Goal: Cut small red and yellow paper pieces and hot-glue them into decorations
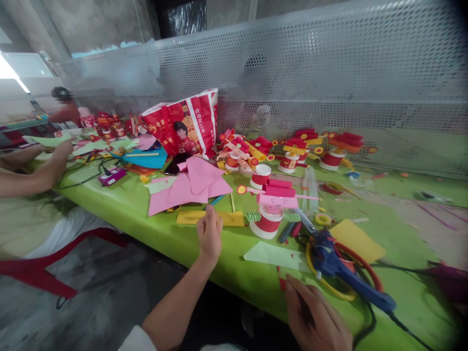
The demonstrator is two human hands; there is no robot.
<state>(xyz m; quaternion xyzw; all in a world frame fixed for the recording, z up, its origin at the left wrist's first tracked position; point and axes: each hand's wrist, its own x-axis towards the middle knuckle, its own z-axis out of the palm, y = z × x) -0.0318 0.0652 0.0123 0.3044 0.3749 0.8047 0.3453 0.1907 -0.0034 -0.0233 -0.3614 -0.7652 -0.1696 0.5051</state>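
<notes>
Strip (282, 284), thin, red, paper-like: at our right hand's (323, 317) fingertips, by green bench (234, 253) edge, long axis pointing away from us | right fingers narrow, grip unclear | left hand (210, 236) farther, curled near flat yellow paper (229, 219), contents hidden

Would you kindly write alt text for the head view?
A person's left hand is by a yellow paper strip on a green table; the right hand is by a small red piece, near a blue glue gun. Paper figures and a red bag stand farther back.
</notes>
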